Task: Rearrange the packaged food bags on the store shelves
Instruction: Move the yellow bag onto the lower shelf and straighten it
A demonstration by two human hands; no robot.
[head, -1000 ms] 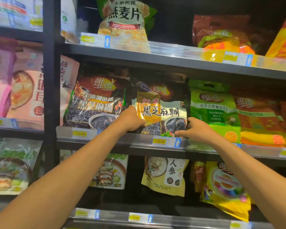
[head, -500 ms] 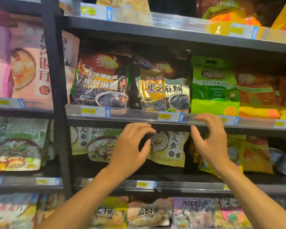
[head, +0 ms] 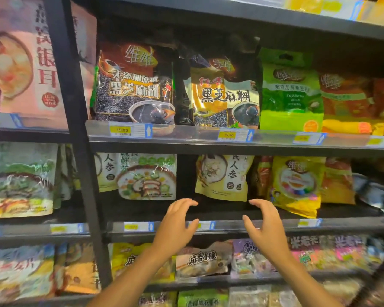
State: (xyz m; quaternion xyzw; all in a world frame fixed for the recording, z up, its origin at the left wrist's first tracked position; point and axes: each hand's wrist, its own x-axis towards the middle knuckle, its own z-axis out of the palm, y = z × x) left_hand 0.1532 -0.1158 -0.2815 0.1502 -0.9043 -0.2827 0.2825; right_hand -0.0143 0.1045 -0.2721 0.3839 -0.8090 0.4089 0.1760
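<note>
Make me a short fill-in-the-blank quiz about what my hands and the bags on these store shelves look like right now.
1. The left hand and right hand are both ____, holding nothing.
2. Just above the hands, the pale yellow ginseng bag leans ____ the lime green soybean powder bag.
3. The yellow price label under the black and gold sesame paste bag reads ____.

Answers: open; one shelf below; 19.90

A grocery shop aisle: dark metal shelves (head: 231, 145) stacked in tiers hold rows of printed food bags (head: 133, 85), and clear rails along each shelf edge carry yellow price tags (head: 122, 130), two reading 19.90, beside blue arrow markers (head: 148, 130).
</note>
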